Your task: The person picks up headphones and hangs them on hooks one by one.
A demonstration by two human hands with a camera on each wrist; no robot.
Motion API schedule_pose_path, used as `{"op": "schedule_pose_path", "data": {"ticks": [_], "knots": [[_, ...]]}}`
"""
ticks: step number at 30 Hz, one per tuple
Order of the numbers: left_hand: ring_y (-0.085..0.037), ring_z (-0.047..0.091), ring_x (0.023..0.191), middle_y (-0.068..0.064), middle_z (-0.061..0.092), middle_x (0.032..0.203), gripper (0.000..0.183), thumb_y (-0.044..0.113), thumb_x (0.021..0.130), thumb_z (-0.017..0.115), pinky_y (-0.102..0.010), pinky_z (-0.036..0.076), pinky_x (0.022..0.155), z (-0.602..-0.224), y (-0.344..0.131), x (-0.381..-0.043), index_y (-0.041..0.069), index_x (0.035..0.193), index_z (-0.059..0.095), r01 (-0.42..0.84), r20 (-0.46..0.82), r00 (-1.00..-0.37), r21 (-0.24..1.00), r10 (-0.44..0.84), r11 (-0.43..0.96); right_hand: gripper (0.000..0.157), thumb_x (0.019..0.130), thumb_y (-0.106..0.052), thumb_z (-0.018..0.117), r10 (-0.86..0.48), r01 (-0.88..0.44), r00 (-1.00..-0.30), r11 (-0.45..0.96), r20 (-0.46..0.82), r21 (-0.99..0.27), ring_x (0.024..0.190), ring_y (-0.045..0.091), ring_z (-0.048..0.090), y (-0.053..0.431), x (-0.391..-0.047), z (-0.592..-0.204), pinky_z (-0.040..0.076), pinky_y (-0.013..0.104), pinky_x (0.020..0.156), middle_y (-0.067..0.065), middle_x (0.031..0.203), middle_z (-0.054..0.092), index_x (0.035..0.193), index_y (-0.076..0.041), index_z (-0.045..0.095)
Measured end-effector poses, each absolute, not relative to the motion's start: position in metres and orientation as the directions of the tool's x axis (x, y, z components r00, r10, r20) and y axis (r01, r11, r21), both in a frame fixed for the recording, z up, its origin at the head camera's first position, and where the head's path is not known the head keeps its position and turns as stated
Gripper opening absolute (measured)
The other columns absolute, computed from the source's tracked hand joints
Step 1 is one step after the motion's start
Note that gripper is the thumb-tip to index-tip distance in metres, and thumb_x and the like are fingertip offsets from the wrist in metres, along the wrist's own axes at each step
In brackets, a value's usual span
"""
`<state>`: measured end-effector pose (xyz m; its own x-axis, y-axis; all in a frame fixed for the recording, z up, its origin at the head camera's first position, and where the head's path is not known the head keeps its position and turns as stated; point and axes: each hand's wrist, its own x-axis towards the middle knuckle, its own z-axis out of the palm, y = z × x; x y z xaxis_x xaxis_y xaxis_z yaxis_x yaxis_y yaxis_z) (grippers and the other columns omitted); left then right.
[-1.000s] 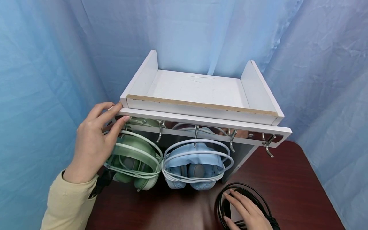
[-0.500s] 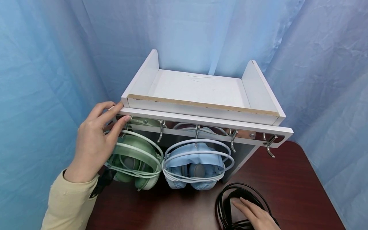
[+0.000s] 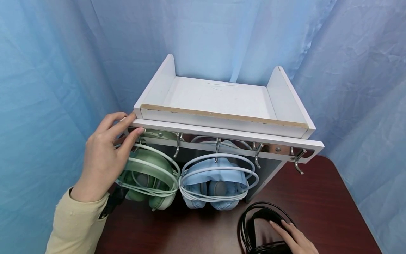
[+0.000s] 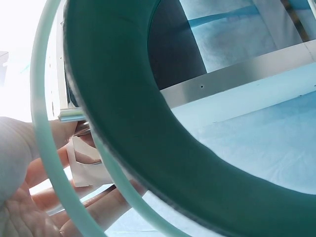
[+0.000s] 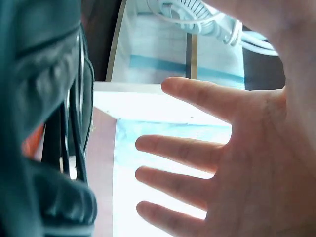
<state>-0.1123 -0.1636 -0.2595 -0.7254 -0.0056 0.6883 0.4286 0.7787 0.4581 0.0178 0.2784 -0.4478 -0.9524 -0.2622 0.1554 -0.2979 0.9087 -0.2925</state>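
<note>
At the left end of the white hook rack (image 3: 219, 128), my left hand (image 3: 101, 158) pinches the board's edge, fingers on top and thumb in front. Green headphones (image 3: 152, 159) hang close to that hand; their band (image 4: 111, 103) crosses the left wrist view. Light blue headphones (image 3: 215, 167) hang at the middle hook. Black headphones (image 3: 250, 229) lie on the table at front right, partly cut off by the lower frame edge. Beside them is my right hand (image 3: 295, 238), its fingers straight. The right wrist view shows the palm spread, apart from the black ear cushions (image 5: 44, 89).
Bare metal hooks (image 3: 298, 161) stick out along the rack's right part. Its top forms a white tray with side walls (image 3: 287, 95). The dark red table (image 3: 330, 211) extends to the right. Blue curtains (image 3: 203, 38) stand behind and on both sides.
My right hand has drawn back to the right, from over the middle of the black headphones to their right side. The left hand and the rack stay where they were.
</note>
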Motion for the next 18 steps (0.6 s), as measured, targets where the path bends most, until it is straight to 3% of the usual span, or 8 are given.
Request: {"op": "schedule_pose_path", "data": {"ticks": [4,7,8,10,11,13,16,18], "knots": [[-0.024,0.064,0.077,-0.013,0.059,0.113,0.036,0.012,0.084,0.068,-0.039,0.056,0.068,-0.26,-0.164,-0.112,0.006,0.119,0.064,0.427,0.687,-0.727,0.456,-0.003,0.78,0.084,0.069,-0.04,0.078,-0.242,-0.255,-0.967,0.902,0.082,-0.349,0.11,0.046,0.05,0.291,0.014,-0.456,0.048,0.063,0.065,0.019,0.13,0.051,0.141,-0.035,0.036],[-0.022,0.063,0.074,-0.012,0.059,0.113,0.036,0.013,0.084,0.068,-0.038,0.056,0.067,-0.26,-0.164,-0.112,0.006,0.119,0.064,0.425,0.687,-0.727,0.454,-0.003,0.783,0.084,0.07,-0.039,0.077,-0.246,-0.245,-0.968,0.898,0.046,-0.366,0.11,0.051,0.049,0.303,0.013,-0.464,0.046,0.065,0.062,0.022,0.131,0.049,0.142,-0.035,0.034],[-0.022,0.062,0.073,-0.012,0.059,0.113,0.036,0.013,0.084,0.068,-0.038,0.056,0.067,-0.26,-0.164,-0.112,0.007,0.12,0.064,0.425,0.687,-0.727,0.453,-0.003,0.784,0.084,0.07,-0.037,0.078,-0.261,-0.261,-0.964,0.893,0.052,-0.368,0.121,0.046,0.043,0.307,0.013,-0.467,0.047,0.063,0.062,0.02,0.132,0.048,0.142,-0.034,0.035],[-0.021,0.062,0.072,-0.012,0.059,0.113,0.036,0.013,0.084,0.068,-0.038,0.056,0.066,-0.26,-0.164,-0.112,0.007,0.12,0.064,0.424,0.688,-0.726,0.45,-0.002,0.786,0.08,0.072,-0.032,0.077,-0.281,-0.283,-0.958,0.875,0.063,-0.393,0.137,0.021,0.028,0.315,0.012,-0.475,0.046,0.062,0.064,0.011,0.137,0.043,0.141,-0.032,0.036],[-0.021,0.062,0.071,-0.012,0.058,0.113,0.036,0.013,0.084,0.068,-0.039,0.056,0.066,-0.26,-0.164,-0.112,0.007,0.12,0.064,0.423,0.688,-0.725,0.449,-0.003,0.787,0.078,0.073,-0.03,0.075,-0.286,-0.287,-0.956,0.87,0.063,-0.401,0.137,0.009,0.023,0.319,0.012,-0.479,0.047,0.06,0.065,0.003,0.141,0.038,0.14,-0.032,0.036],[-0.021,0.061,0.071,-0.012,0.058,0.113,0.036,0.013,0.084,0.068,-0.039,0.056,0.066,-0.26,-0.164,-0.112,0.007,0.12,0.064,0.423,0.688,-0.726,0.448,-0.002,0.788,0.073,0.076,-0.025,0.073,-0.295,-0.287,-0.954,0.849,0.051,-0.443,0.132,0.004,0.019,0.325,0.014,-0.484,0.049,0.054,0.067,-0.002,0.138,0.035,0.139,-0.03,0.038],[-0.021,0.062,0.073,-0.012,0.058,0.113,0.036,0.013,0.085,0.068,-0.038,0.056,0.067,-0.26,-0.164,-0.112,0.007,0.12,0.064,0.423,0.685,-0.729,0.453,-0.003,0.785,0.067,0.084,-0.026,0.067,-0.266,-0.185,-0.96,0.829,-0.082,-0.528,0.126,0.025,0.021,0.333,0.019,-0.487,0.05,0.05,0.068,0.003,0.144,0.023,0.141,-0.033,0.032],[-0.022,0.063,0.074,-0.012,0.059,0.113,0.036,0.013,0.085,0.068,-0.038,0.056,0.067,-0.259,-0.164,-0.112,0.007,0.12,0.064,0.423,0.683,-0.73,0.457,-0.005,0.782,0.064,0.088,-0.026,0.062,-0.261,-0.1,-0.946,0.799,-0.192,-0.593,0.118,0.039,0.025,0.337,0.02,-0.486,0.05,0.05,0.07,0.021,0.143,0.019,0.142,-0.032,0.028]]}}
